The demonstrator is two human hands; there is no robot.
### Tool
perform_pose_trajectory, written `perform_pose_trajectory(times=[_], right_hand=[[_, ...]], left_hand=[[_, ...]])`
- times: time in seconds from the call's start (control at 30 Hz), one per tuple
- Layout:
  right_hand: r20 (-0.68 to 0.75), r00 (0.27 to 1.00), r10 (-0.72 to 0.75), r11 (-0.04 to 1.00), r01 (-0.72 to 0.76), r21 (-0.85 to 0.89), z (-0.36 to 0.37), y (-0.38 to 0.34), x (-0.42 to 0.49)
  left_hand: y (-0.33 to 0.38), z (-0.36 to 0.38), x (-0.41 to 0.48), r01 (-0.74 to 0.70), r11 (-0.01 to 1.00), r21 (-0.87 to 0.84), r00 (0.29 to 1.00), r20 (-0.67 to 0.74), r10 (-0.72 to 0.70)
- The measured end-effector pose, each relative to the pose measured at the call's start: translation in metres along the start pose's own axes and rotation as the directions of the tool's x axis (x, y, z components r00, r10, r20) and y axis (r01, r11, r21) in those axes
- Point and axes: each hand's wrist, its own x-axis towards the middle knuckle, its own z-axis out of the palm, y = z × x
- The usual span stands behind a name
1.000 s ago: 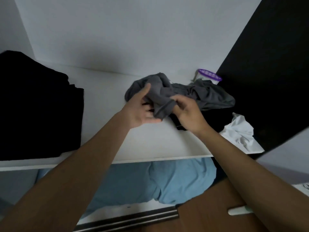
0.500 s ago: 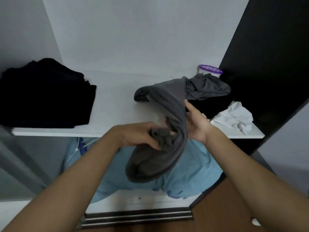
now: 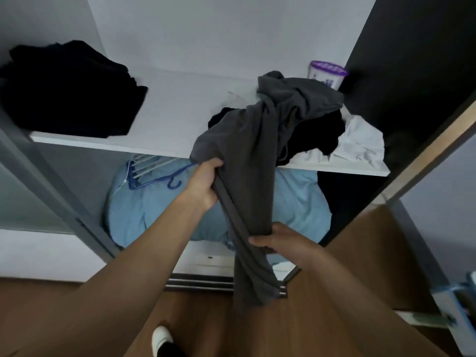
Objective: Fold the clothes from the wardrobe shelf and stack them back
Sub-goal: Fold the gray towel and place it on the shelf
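Note:
A dark grey garment [image 3: 247, 161] trails from the right side of the white wardrobe shelf [image 3: 164, 148] down past its front edge. My left hand [image 3: 203, 184] grips the garment's edge just below the shelf. Lower down, my right hand [image 3: 280, 240] grips the same hanging piece, whose end dangles toward the floor. The garment's upper part still lies bunched on the shelf over a black garment [image 3: 319, 132], with a crumpled white garment [image 3: 360, 140] beside it. A stack of black clothes [image 3: 67, 91] sits at the shelf's left end.
A purple-lidded container [image 3: 327, 76] stands at the shelf's back right. Under the shelf lie a light blue bundle [image 3: 159, 215] and a blue hanger [image 3: 154, 173]. A dark wardrobe door [image 3: 412, 73] is at the right, wooden floor [image 3: 206, 320] below.
The grey garment has been drawn further off the shelf and now hangs long. My left hand rose to grip near the shelf edge; my right hand dropped lower. The view backed away.

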Motion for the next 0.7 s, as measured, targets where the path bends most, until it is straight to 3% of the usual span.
perform_pose_trajectory(times=[0.07, 0.13, 0.2, 0.27, 0.33, 0.37, 0.43, 0.53, 0.63, 0.7], right_hand=[[-0.027, 1.0, 0.01, 0.956, -0.002, 0.293, -0.011, -0.004, -0.003], [-0.112, 0.994, -0.006, 0.863, 0.062, 0.501, -0.029, -0.02, 0.002], [-0.167, 0.985, -0.035, 0.804, 0.127, 0.58, -0.045, -0.046, 0.01], [-0.211, 0.977, -0.036, 0.762, 0.164, 0.627, -0.053, -0.078, 0.016], [-0.275, 0.961, -0.003, 0.779, 0.175, 0.603, -0.051, -0.103, 0.022], [-0.312, 0.95, 0.014, 0.813, 0.171, 0.557, -0.048, -0.113, 0.025], [-0.353, 0.935, 0.021, 0.852, 0.168, 0.496, -0.04, -0.126, 0.034], [-0.397, 0.918, -0.022, 0.846, 0.229, 0.481, -0.027, -0.14, 0.039], [-0.459, 0.877, -0.143, 0.83, 0.359, 0.428, -0.018, -0.145, 0.036], [-0.461, 0.846, -0.27, 0.876, 0.414, 0.247, -0.006, -0.14, 0.03]], left_hand=[[-0.005, 0.01, -0.009, -0.08, 0.994, 0.07, 0.996, 0.04, 0.077], [-0.008, 0.01, -0.022, -0.148, 0.975, 0.168, 0.975, 0.189, 0.116], [-0.014, 0.005, -0.034, -0.182, 0.935, 0.304, 0.946, 0.313, 0.082], [-0.018, -0.006, -0.042, -0.218, 0.825, 0.521, 0.928, 0.373, 0.009], [-0.016, -0.017, -0.05, -0.223, 0.664, 0.713, 0.907, 0.402, -0.127], [-0.014, -0.022, -0.053, -0.205, 0.65, 0.731, 0.897, 0.406, -0.174], [-0.011, -0.028, -0.053, -0.14, 0.77, 0.622, 0.893, 0.415, -0.173], [0.0, -0.029, -0.051, 0.017, 0.953, 0.301, 0.886, 0.437, -0.154], [0.017, -0.027, -0.041, 0.116, 0.985, 0.129, 0.857, 0.489, -0.165], [0.029, -0.019, -0.033, 0.154, 0.984, 0.09, 0.835, 0.521, -0.178]])
